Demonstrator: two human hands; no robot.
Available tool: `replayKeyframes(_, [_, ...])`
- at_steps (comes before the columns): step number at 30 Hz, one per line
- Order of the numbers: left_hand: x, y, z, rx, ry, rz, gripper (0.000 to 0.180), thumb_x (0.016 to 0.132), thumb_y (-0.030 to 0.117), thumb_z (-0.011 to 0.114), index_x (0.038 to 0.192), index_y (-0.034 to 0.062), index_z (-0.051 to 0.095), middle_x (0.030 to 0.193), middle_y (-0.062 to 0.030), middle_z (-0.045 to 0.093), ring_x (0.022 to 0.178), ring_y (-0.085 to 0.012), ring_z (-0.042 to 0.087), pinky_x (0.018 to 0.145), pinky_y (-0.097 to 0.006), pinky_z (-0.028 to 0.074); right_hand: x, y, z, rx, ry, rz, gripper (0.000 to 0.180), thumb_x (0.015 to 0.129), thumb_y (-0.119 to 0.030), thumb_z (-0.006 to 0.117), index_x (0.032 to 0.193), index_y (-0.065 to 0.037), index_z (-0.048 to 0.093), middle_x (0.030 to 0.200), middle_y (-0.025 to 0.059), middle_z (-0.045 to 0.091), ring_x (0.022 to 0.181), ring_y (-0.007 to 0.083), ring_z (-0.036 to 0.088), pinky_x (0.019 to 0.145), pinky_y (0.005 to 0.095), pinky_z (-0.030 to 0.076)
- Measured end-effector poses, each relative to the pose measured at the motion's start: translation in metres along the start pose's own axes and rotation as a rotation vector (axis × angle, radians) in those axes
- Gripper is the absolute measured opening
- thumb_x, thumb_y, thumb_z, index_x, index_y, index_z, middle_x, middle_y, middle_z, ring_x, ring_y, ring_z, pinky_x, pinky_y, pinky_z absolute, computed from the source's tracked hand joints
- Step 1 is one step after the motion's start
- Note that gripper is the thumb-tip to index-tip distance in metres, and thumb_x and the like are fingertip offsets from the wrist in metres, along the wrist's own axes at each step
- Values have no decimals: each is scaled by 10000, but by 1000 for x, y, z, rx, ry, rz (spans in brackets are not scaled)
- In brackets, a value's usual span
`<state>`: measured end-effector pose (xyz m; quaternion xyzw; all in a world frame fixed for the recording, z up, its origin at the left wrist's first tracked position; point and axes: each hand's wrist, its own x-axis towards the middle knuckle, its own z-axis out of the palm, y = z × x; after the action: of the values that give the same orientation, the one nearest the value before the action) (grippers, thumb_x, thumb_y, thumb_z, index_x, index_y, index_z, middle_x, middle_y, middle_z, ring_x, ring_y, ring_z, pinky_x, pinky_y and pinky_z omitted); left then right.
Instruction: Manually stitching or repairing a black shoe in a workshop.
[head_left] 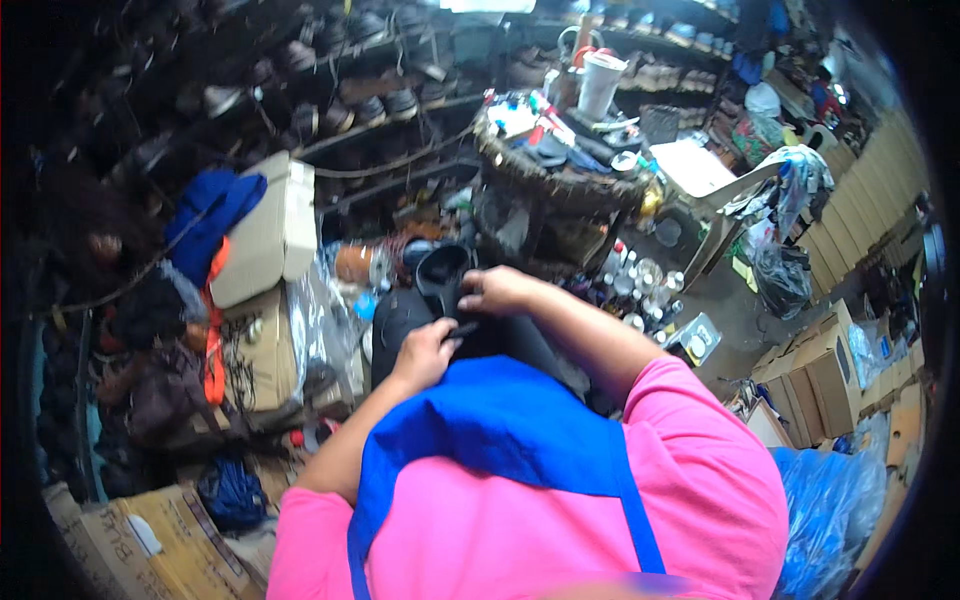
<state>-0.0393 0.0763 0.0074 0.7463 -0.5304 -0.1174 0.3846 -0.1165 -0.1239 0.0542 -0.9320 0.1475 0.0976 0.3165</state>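
Over my lap, in front of the blue apron, is a dark, hollow item that looks like a black shoe, its opening facing up. My right hand is at its right side, fingers bent and closed against it. Lower and to the left, my left hand is closed, with a small thin dark piece sticking out from its fingertips toward the right. What that piece is, I cannot make out. My dark-clothed legs hide what lies beneath.
Ahead stands a round worktable with tools and a white bucket. Shoe-filled shelves line the back. Several bottles stand on the floor at right, near a chair. Cardboard boxes sit right; cardboard leans left.
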Motion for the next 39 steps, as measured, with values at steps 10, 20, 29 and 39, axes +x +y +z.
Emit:
replayKeyframes(10, [19, 11, -7, 9, -257, -95, 253, 848, 223, 625, 1046, 67, 608, 882, -193, 659, 830, -374, 642, 728, -442, 506, -30, 6, 18, -298, 222, 86, 400, 779, -403, 668, 1050, -119, 595, 985, 139, 638, 932, 310, 633, 802, 452, 466])
replayKeyframes(20, [74, -12, 29, -90, -114, 117, 315, 768, 210, 698, 1022, 67, 580, 1085, -131, 507, 1043, -310, 541, 905, -374, 448, -38, 45, 11, 70, 9, -134, 285, 856, -279, 636, 840, 5, 620, 669, 161, 584, 591, 164, 529, 581, 367, 444])
replayKeyframes(29, [83, -25, 38, -235, -211, 77, 290, 745, 210, 727, 971, 67, 616, 1046, -102, 490, 1037, -257, 504, 932, -345, 411, -75, 35, 10, 231, 54, -137, 284, 833, -189, 615, 697, 25, 488, 589, 159, 426, 528, 200, 413, 524, 373, 373])
replayKeyframes(39, [109, -19, 5, -114, -443, 130, 180, 752, 167, 702, 902, 72, 671, 1011, -82, 543, 1003, -238, 540, 898, -337, 432, -79, 41, -7, 196, 194, -175, 143, 861, -121, 649, 980, -44, 666, 790, 39, 535, 693, 124, 534, 593, 269, 426])
